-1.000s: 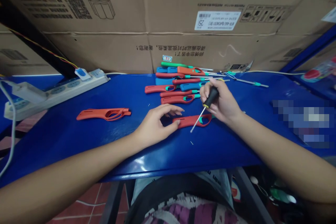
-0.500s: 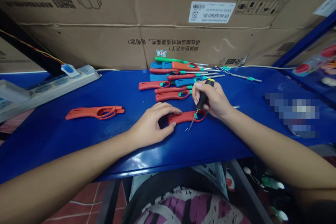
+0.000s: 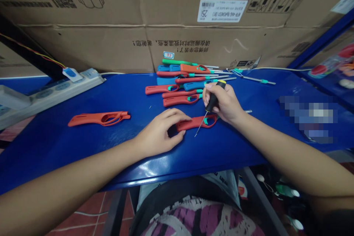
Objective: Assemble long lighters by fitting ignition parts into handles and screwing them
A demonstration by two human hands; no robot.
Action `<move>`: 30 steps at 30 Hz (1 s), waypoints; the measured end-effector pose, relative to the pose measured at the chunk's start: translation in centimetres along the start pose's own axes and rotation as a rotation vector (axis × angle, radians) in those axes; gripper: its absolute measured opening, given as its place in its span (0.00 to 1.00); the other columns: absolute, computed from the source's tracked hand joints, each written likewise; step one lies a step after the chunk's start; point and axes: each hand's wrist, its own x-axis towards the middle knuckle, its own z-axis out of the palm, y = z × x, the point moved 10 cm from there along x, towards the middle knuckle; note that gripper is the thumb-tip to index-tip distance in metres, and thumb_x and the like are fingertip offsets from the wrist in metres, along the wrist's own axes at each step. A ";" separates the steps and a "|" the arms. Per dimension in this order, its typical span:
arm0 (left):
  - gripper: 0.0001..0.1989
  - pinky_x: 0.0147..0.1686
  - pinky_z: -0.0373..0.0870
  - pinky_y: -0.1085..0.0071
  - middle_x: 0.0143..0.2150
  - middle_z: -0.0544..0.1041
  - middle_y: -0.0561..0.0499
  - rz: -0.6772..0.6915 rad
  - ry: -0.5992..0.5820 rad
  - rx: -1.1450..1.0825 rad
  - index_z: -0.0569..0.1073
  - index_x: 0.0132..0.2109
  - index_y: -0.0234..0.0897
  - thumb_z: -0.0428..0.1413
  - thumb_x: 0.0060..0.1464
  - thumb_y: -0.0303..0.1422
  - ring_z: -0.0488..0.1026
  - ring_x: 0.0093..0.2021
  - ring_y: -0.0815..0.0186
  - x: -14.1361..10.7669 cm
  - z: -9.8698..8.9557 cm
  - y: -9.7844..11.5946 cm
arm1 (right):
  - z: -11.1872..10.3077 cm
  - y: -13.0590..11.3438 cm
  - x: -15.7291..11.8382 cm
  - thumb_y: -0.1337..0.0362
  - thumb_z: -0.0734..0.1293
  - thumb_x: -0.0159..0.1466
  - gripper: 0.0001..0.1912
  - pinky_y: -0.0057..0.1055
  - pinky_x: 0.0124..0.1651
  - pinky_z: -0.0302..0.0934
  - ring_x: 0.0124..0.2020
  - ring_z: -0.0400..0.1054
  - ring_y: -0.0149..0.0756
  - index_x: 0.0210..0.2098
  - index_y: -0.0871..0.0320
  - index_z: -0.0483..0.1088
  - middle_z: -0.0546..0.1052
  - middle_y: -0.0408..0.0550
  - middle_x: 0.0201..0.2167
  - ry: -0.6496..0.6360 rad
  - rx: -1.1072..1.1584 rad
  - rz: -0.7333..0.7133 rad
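Note:
My left hand is closed round the rear end of a red gas lighter that lies on the blue tabletop, fingers on its far side and thumb on the near side. The lighter has a teal trigger, and part of its front is behind my other hand. My right hand grips a screwdriver with a black handle and yellow end. Its thin shaft slants down across the lighter, and the tip is at a tiny screw just in front of it. Whether the tip holds the screw, I cannot tell.
Behind the hands lie several red, blue, orange and green lighters in a pile. An orange-red lighter casing is on the left, near a power strip. A loose metal lighter tube lies at the back right. Cardboard stands behind.
The screwdriver tip has shifted slightly left, onto the tiny screw that lay beside it. My left hand keeps its hold on the lighter.

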 end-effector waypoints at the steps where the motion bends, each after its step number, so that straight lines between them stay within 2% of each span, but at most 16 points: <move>1: 0.16 0.57 0.72 0.60 0.53 0.76 0.45 0.001 0.001 0.000 0.73 0.55 0.37 0.56 0.60 0.26 0.73 0.55 0.60 0.0 0.0 0.0 | 0.0 0.0 0.0 0.56 0.67 0.63 0.21 0.25 0.12 0.39 0.10 0.50 0.20 0.17 0.58 0.67 0.68 0.41 0.15 0.003 -0.002 0.000; 7: 0.15 0.57 0.72 0.61 0.52 0.76 0.44 0.009 0.007 -0.003 0.75 0.53 0.36 0.58 0.60 0.27 0.74 0.54 0.60 0.0 0.0 0.0 | 0.1 0.1 -0.1 0.55 0.69 0.61 0.20 0.23 0.12 0.40 0.09 0.50 0.20 0.17 0.59 0.68 0.69 0.41 0.14 0.010 0.022 0.018; 14: 0.16 0.55 0.72 0.62 0.50 0.77 0.44 0.017 0.073 -0.073 0.78 0.51 0.36 0.65 0.57 0.35 0.75 0.52 0.60 0.1 -0.6 0.4 | -0.4 -0.4 0.1 0.50 0.71 0.59 0.22 0.23 0.09 0.41 0.09 0.51 0.21 0.18 0.58 0.67 0.69 0.39 0.16 0.062 0.220 0.040; 20: 0.12 0.53 0.74 0.63 0.46 0.79 0.45 0.027 0.158 -0.139 0.81 0.46 0.36 0.67 0.54 0.32 0.77 0.48 0.62 -0.1 -1.4 1.0 | 0.0 -0.3 0.0 0.46 0.72 0.58 0.24 0.22 0.09 0.45 0.09 0.53 0.21 0.19 0.58 0.65 0.70 0.39 0.17 0.069 0.251 0.059; 25: 0.02 0.51 0.74 0.64 0.43 0.80 0.47 0.022 0.200 -0.138 0.81 0.37 0.37 0.66 0.56 0.30 0.78 0.45 0.63 -0.2 -1.8 1.0 | 0.2 0.1 -0.1 0.46 0.71 0.59 0.24 0.22 0.10 0.47 0.09 0.54 0.21 0.20 0.58 0.66 0.71 0.39 0.17 0.073 0.265 0.094; 30: 0.01 0.50 0.74 0.65 0.42 0.80 0.47 0.021 0.227 -0.143 0.82 0.36 0.37 0.66 0.55 0.29 0.78 0.44 0.64 -0.3 -2.1 1.0 | 0.0 0.2 0.0 0.47 0.72 0.59 0.23 0.22 0.10 0.48 0.10 0.54 0.21 0.20 0.58 0.67 0.71 0.39 0.19 0.083 0.274 0.095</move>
